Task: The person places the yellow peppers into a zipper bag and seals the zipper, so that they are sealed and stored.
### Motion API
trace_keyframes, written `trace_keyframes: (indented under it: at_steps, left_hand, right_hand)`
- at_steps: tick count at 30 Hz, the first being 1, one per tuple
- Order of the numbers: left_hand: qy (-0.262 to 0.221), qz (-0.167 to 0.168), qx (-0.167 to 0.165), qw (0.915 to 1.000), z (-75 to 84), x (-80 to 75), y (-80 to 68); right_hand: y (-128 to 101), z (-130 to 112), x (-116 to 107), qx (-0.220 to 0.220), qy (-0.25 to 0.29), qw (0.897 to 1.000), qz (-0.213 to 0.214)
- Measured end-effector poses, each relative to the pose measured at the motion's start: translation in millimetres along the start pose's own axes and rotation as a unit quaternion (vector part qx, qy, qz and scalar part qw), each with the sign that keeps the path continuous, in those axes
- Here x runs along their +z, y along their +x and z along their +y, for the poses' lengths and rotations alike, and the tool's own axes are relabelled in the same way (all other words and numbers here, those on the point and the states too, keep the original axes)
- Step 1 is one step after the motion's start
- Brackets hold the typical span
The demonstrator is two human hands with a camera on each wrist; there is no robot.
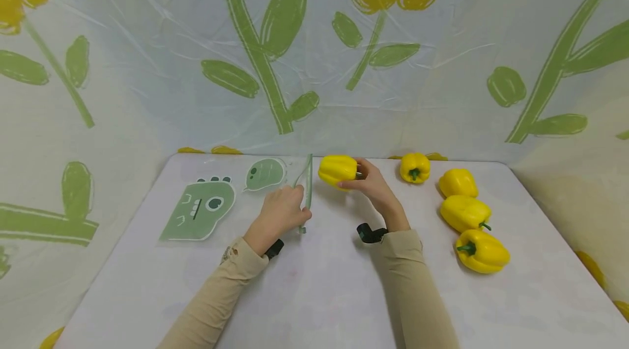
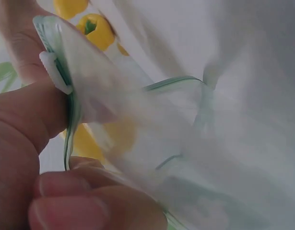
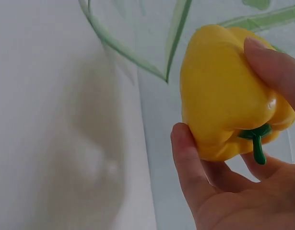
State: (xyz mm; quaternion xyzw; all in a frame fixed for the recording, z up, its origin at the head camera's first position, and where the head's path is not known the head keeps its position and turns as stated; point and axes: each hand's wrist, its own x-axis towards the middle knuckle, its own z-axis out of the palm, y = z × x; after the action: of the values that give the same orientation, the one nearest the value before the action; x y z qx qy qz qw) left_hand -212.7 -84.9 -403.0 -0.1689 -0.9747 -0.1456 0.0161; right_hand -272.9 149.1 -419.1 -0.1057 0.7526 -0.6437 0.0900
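Two hands busy: left hand (image 1: 277,211) pinches clear zip bag (image 1: 255,185) rim, dinosaur print, no readable writing; right hand (image 1: 373,185) grasps yellow pepper (image 1: 338,169) near table's (image 1: 314,294) far edge.

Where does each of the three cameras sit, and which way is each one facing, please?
Head: above the table, looking forward and down; both sleeves, left hand and right hand show.
Left wrist: at the palm, facing the clear zip bag; thumb and fingertips show.
Right wrist: at the palm, facing the yellow pepper; fingers show.
Shared: bag and pepper appear in all three.
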Motion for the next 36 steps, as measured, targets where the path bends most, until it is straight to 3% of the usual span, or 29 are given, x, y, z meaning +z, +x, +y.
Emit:
trace_keyframes:
  at_steps: [16,22,30,36]
  left_hand:
    - [-0.004,-0.015,-0.008,0.9998,2.1,-2.1,-0.3]
    - [0.001,-0.015,-0.003,0.9999,2.9,-1.3,-0.5]
    - [0.011,-0.012,0.010,0.9998,2.5,1.4,-1.1]
    - [0.003,-0.007,0.016,0.9998,3.8,0.4,-0.1]
  right_hand:
    - [18,19,54,0.004,-0.052,0.997,-0.053]
    - [26,19,60,0.002,-0.052,0.997,-0.061]
    - [34,25,61,0.005,-0.109,0.991,-0.081]
    - [36,29,60,0.013,-0.121,0.988,-0.099]
